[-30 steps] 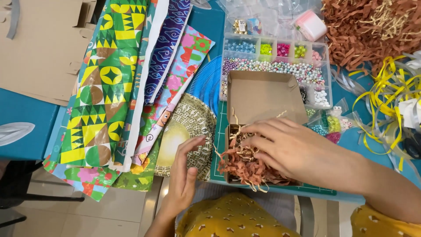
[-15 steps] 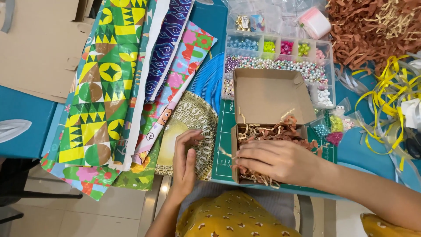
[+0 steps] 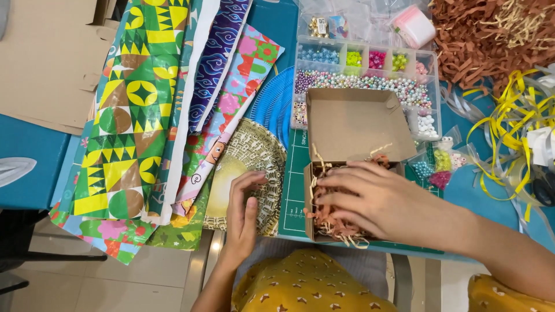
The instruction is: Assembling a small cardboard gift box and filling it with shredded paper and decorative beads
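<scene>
A small brown cardboard box (image 3: 354,124) with its lid flipped back sits on a green cutting mat (image 3: 295,190). Its base is filled with brown and cream shredded paper (image 3: 332,222). My right hand (image 3: 378,199) lies flat across that filling, fingers spread and pointing left. My left hand (image 3: 243,214) rests on a round gold woven plate (image 3: 254,153) just left of the box, fingers curled, holding nothing.
Patterned wrapping paper sheets (image 3: 133,115) fan out at the left beside flat cardboard (image 3: 40,58). A clear bead organiser (image 3: 370,66) stands behind the box. A pile of brown shredded paper (image 3: 491,34) and yellow ribbon (image 3: 514,121) fill the right. A blue fan (image 3: 277,104) peeks out.
My right hand has slid left and flattened over the shredded paper in the box. My left hand stays on the gold plate, with its fingers shifted slightly.
</scene>
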